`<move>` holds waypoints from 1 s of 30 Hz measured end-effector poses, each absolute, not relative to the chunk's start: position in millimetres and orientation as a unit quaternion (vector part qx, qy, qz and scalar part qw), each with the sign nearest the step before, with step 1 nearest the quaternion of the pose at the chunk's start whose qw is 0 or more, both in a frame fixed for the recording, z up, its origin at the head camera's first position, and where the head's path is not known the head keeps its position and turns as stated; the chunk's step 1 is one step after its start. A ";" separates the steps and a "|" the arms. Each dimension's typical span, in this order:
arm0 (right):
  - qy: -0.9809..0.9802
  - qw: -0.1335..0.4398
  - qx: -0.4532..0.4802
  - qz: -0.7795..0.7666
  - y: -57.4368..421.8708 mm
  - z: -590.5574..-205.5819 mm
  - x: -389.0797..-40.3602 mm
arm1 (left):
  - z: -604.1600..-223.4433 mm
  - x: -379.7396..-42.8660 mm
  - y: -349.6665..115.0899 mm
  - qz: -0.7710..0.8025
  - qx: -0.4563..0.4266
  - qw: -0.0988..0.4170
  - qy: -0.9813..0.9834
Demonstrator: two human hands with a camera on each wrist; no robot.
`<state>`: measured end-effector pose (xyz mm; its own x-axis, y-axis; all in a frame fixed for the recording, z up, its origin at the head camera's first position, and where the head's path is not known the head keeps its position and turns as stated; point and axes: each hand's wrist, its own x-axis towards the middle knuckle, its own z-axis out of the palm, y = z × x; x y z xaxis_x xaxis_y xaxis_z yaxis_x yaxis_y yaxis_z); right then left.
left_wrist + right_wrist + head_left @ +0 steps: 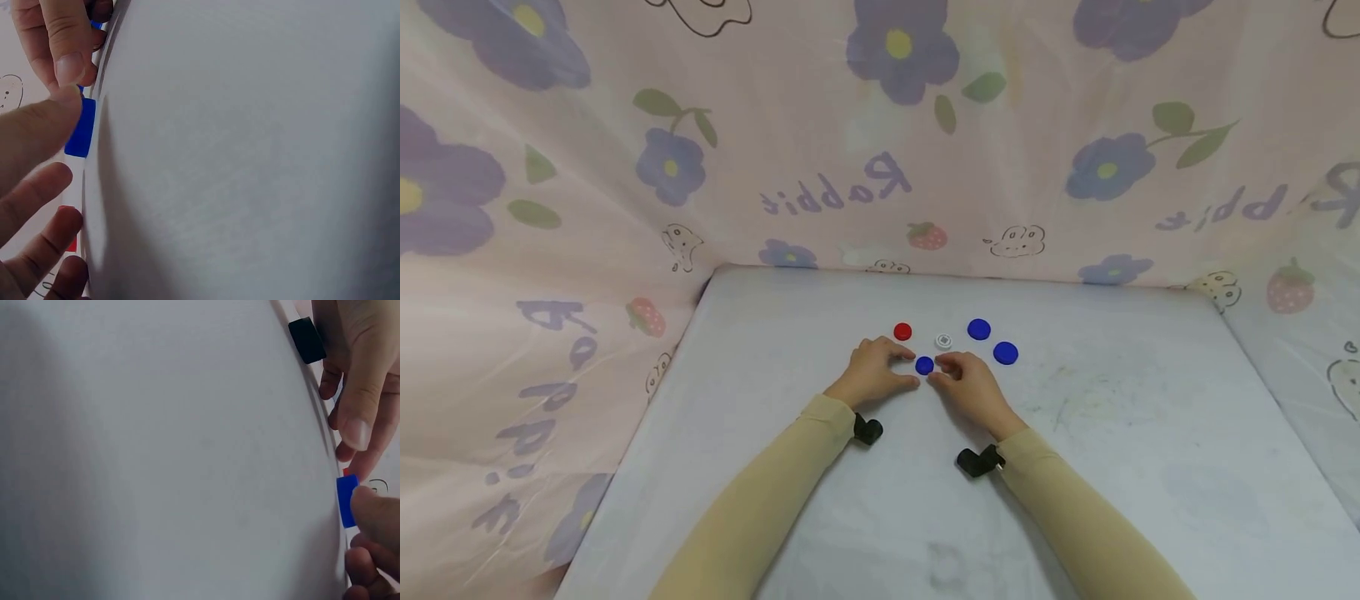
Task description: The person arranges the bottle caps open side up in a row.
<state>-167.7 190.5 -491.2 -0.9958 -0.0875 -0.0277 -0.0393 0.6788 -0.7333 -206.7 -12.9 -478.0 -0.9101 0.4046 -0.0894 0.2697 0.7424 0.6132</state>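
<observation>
A small blue round cap [924, 365] sits on the white table between my two hands. To its left is my left hand [874, 372], thumb and fingers spread apart. On the right side, my right hand [972, 389] has its fingers bent loosely, with thumb and index tips close to the cap's edge; contact is unclear. Each wrist view shows that hand's thumb partly covering the blue cap [81, 128]. Just beyond the hands lie a red cap [902, 332] and a white cap [943, 341]. Two larger blue caps [979, 329] [1005, 352] lie behind my right hand.
The white tabletop [1105, 500] spreads around the hands, with faint grey smudges at right. A curtain [820, 150] with flowers and rabbits hangs behind and at both sides. Black wrist cameras [868, 431] sit under the sleeves.
</observation>
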 end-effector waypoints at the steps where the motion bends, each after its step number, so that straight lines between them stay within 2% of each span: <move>1: 0.917 0.029 -0.036 -0.397 189.6 -491.3 -168.1 | -477.6 -206.8 -13.0 0.308 0.182 0.110 0.927; 22: 0.921 0.029 -0.046 -0.386 171.7 -488.9 -166.3 | -481.1 -209.5 -12.7 0.280 0.203 0.095 0.933; 30: 0.911 0.034 -0.046 -0.408 167.1 -483.1 -161.7 | -475.4 -207.8 -22.0 0.329 0.205 0.093 0.917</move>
<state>-161.7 167.1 -483.1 -0.9934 -0.1115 -0.0250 -0.0556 0.6629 -0.7466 -207.8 -22.0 -475.4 -0.8989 0.4367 -0.0362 0.3141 0.6997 0.6416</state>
